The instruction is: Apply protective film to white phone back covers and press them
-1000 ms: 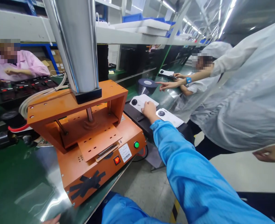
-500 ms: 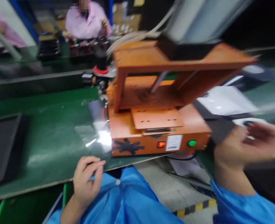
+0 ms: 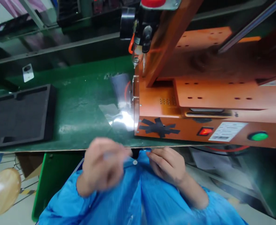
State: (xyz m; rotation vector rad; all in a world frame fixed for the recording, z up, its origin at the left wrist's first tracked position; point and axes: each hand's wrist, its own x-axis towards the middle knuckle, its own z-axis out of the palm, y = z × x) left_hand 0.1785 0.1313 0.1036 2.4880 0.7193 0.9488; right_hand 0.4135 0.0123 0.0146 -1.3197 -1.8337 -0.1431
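In front of my blue smock, at the table's near edge, my left hand is smeared by motion. Its fingers look bent, and a small pale patch shows among them. My right hand is closed, fingertips and thumb pressed together; whatever they may hold is hidden. Just beyond the hands stands an orange press machine with a red lit switch and a green button. Pieces of clear film lie on the green table beside the machine. Neither hand touches the machine.
A black foam tray lies on the left of the green mat, with a small white plate with a dark round spot behind it. Below the edge are a green bin and a round wooden stool. A gauge juts beside the press.
My view has turned left and down. My right hand has come from the right of the press to my front, near my left hand. The left hand has lifted and turned.
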